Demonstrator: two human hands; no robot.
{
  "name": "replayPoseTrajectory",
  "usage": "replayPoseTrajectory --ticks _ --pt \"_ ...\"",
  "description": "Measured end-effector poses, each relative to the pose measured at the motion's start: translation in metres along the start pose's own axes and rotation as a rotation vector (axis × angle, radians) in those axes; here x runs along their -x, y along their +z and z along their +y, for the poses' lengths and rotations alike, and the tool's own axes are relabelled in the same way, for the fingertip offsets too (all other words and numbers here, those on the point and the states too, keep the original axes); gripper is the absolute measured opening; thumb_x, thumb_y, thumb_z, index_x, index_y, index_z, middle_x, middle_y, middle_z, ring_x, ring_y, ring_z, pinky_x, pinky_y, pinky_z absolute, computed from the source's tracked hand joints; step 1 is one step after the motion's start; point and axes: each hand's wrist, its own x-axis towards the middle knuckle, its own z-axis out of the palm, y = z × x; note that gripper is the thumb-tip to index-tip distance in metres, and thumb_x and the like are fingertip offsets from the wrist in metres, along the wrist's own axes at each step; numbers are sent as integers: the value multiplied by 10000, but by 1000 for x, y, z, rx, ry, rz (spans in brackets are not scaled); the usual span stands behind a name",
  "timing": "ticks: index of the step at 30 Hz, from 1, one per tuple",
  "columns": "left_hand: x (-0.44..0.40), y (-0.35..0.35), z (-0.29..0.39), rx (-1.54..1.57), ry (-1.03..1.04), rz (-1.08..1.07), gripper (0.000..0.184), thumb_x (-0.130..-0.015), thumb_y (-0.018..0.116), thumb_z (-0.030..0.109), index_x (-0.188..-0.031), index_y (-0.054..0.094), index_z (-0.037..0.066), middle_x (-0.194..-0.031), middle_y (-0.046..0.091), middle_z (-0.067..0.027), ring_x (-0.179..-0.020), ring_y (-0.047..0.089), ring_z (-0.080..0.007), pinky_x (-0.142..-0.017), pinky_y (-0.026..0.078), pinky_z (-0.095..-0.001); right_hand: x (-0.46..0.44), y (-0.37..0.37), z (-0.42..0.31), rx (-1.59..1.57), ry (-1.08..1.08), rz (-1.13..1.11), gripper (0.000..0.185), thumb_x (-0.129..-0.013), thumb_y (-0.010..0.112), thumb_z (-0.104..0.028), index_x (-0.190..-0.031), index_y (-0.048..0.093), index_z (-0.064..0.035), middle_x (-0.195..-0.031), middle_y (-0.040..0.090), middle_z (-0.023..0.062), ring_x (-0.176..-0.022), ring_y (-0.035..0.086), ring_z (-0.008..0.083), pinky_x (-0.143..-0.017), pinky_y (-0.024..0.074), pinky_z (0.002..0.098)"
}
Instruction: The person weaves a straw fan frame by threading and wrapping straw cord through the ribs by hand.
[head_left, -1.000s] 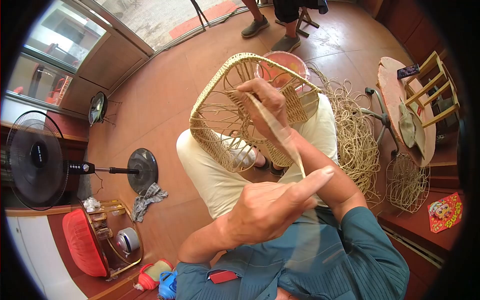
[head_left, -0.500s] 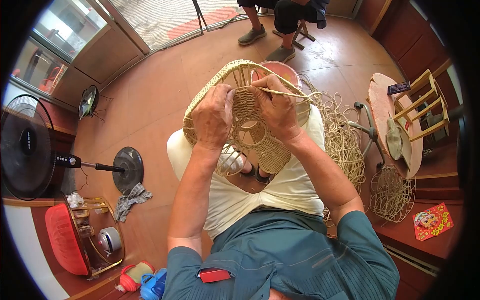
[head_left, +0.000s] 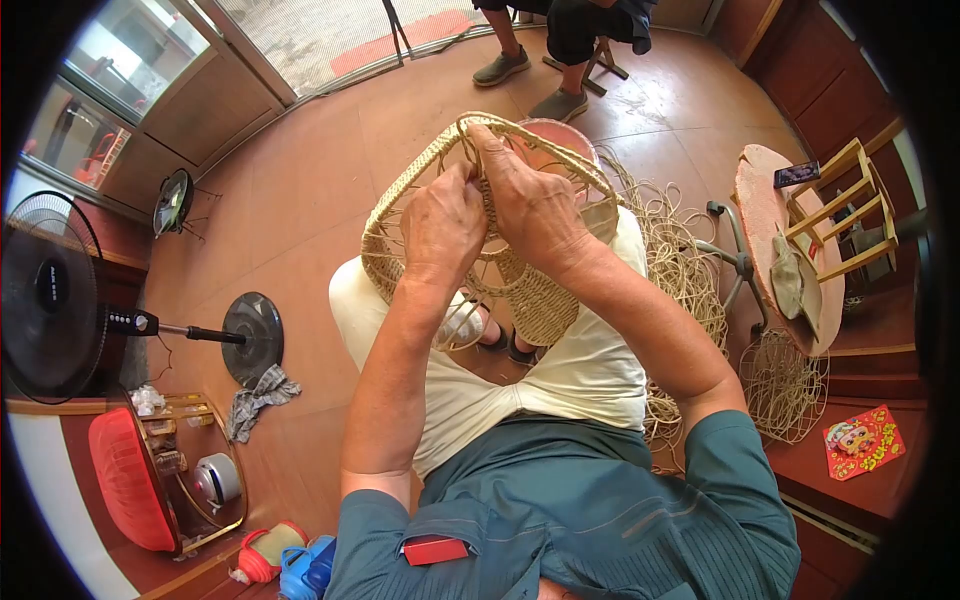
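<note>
A partly woven straw-coloured basket [head_left: 545,305] rests between my knees, with a braided rim and bare ribs showing. My left hand [head_left: 442,222] is closed at the far part of the weave, its fingertips pinching beside the ribs. Close against it, my right hand [head_left: 528,205] is closed too, with its index finger stretched up to the rim. Both hands are on the cord and ribs there; the exact grip is hidden behind the fingers. Cord runs along the right side of the rim.
Loose cord [head_left: 690,290] lies heaped right of my knee. A pink basin [head_left: 562,135] stands behind the basket. Farther back are a seated person's shoes [head_left: 560,106]. A fan [head_left: 60,290] is at the left, a pink-topped table [head_left: 760,215] and wooden stool [head_left: 850,215] at the right.
My raised left hand has come from near my chest to the basket. Since the middle frame, my right hand has moved left against it, and its index finger reaches up to the rim.
</note>
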Motion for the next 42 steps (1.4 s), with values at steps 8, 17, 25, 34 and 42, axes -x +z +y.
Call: replayPoseTrajectory --ticks 8,17,25,34,42 --pt "6 -7 3 216 -56 -35 323 -1073 593 212 -1248 789 24 -1043 806 -282 -1012 797 -456 -931 608 -520 -21 0 -2 -14 99 -87 809 -990 633 -13 -1729 304 20 -1235 751 307 -968 782 485 -804 628 556" --pt "13 5 6 178 -115 37 320 -1076 627 236 -1269 801 51 -1035 826 -232 -994 810 -411 -890 609 -509 -2 3 -7 -307 237 90 529 -1055 700 -41 -1543 530 69 -1190 777 250 -892 802 307 -772 641 427" --pt "24 21 0 58 118 318 158 -1062 736 174 -1196 750 92 -1047 807 -124 -923 803 -342 -794 619 -461 21 -5 23 -1179 589 213 304 -1090 754 -60 -1344 603 12 -1093 768 66 -876 720 87 -779 592 230" --pt "5 39 3 -57 389 301 65 -1060 748 149 -1114 736 116 -1047 726 -76 -910 768 -311 -749 613 -434 32 -78 69 -1064 463 394 196 -1088 771 -65 -1238 651 -29 -1072 763 77 -881 733 129 -806 615 277" --pt "-9 41 28 -154 215 201 183 -1094 678 255 -1011 738 103 -918 744 -120 -876 764 -354 -753 591 -488 2 -94 -5 -978 195 318 152 -1083 751 3 -1233 762 -20 -1185 813 98 -1051 768 123 -944 639 277"
